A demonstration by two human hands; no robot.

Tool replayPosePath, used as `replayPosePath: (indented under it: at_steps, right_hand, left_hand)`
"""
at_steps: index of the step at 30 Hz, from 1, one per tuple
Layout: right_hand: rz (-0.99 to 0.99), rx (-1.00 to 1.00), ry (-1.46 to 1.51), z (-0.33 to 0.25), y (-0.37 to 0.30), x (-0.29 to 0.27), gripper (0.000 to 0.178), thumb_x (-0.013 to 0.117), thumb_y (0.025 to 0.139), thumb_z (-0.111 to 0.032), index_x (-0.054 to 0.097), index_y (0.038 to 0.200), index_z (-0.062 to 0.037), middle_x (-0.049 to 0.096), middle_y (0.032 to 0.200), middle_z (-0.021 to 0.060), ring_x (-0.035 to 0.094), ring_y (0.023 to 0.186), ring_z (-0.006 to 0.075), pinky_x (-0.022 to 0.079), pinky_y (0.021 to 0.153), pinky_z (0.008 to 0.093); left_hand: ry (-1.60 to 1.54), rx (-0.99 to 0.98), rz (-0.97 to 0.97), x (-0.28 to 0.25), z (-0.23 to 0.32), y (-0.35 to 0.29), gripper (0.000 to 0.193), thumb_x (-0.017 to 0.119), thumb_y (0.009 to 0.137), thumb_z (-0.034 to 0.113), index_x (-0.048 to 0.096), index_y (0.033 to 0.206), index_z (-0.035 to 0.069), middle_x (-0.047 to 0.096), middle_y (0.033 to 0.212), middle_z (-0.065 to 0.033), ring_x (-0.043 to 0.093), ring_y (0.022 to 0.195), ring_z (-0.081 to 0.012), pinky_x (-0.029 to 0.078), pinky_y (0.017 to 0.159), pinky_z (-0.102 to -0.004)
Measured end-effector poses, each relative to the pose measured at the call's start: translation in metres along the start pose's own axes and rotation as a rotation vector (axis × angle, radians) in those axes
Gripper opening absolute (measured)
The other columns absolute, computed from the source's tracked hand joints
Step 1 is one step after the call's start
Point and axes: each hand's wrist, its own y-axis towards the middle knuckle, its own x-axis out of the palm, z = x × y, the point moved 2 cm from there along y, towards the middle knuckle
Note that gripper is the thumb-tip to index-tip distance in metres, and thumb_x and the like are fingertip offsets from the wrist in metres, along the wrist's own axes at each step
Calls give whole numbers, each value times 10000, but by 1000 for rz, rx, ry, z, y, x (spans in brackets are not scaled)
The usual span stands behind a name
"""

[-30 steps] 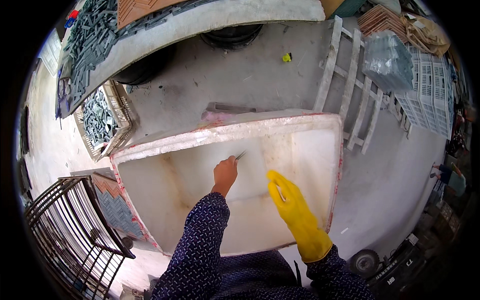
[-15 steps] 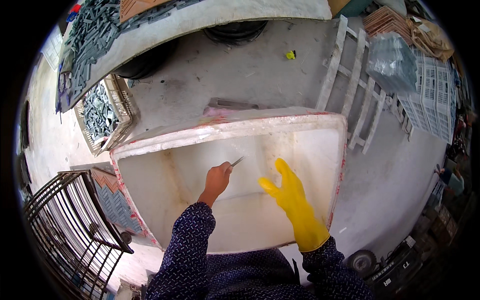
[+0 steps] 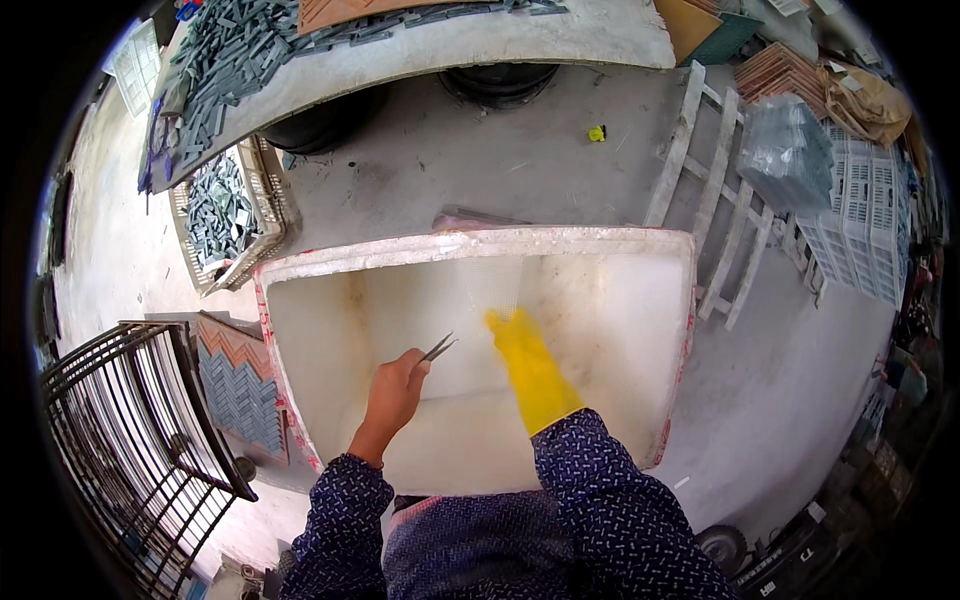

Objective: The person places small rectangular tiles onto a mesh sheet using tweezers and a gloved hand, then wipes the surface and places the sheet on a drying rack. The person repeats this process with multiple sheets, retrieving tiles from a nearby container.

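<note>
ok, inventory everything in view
Foam box: 1, white, centre
Mesh: count unclear, whitish, in box
Tweezers: 1, metallic, over box
Strips: many, dark grey, on table at top
Strip-filled crate: 1, beige, left
Herringbone panel: 1, orange-grey, left
Barred rack: 1, dark, lower left
Slatted frame: 1, pale, right
Wrapped bundle: 1, greyish, by white crates
Small object: 1, yellow, floor ahead
Edge clutter: uncountable
Left hand: 1, bare, holding tweezers
Right hand: 1, yellow-gloved, in box

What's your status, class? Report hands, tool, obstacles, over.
Bare left hand holding tweezers, tips apart. Yellow-gloved right hand near pale mesh inside white foam box, grip unclear. Nothing seen between hands.
</note>
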Motion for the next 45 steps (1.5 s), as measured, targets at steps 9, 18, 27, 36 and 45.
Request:
replayPosePath:
  at_steps: [9, 18, 27, 36, 45]
  right_hand:
    - [-43, -139, -267, -44, -61, 14, 391, 577, 803, -373, 611, 1001, -37, 634, 902, 153, 597, 812, 257, 459, 692, 366]
    - [242, -376, -602, -120, -232, -45, 339, 514, 874, -261, 543, 1182, -124, 633, 979, 76, 598, 810, 185, 465, 715, 332]
    - [103, -782, -435, -208, -391, -31, 279, 440, 909, -187, 575, 1133, -91, 605, 923, 85, 588, 826, 153, 472, 737, 246]
    - [-345, -734, -298, -281, -474, 135, 251, 439, 894, -140, 625, 1048, -72, 582, 1001, 80, 568, 851, 162, 457, 751, 227]
    - [-591, -471, -310, -285, -349, 311, 221, 474, 909, -184, 645, 1010, -88, 586, 1016, 72, 560, 874, 158, 452, 790, 229]
  left_hand:
    - [-151, -132, 164, -58, -43, -168, 120, 506, 822, 112, 532, 794, -2, 477, 572, -160, 497, 515, -280, 382, 504, -356]
    - [-214, -124, 409, -82, -163, -345, 134, 523, 820, 137, 539, 797, 6, 531, 641, -203, 533, 589, -379, 406, 539, -407]
    - [-416, -191, 688, -78, -269, -480, 185, 492, 836, 171, 512, 760, 3, 522, 663, -217, 523, 639, -399, 392, 561, -435]
    - [-537, -392, 924, -76, -319, -526, 202, 494, 824, 189, 529, 758, 1, 527, 659, -211, 527, 634, -396, 394, 559, -430]
    - [-755, -705, 875, -59, -316, -513, 204, 486, 819, 185, 546, 757, 0, 539, 645, -192, 542, 607, -353, 413, 567, -406]
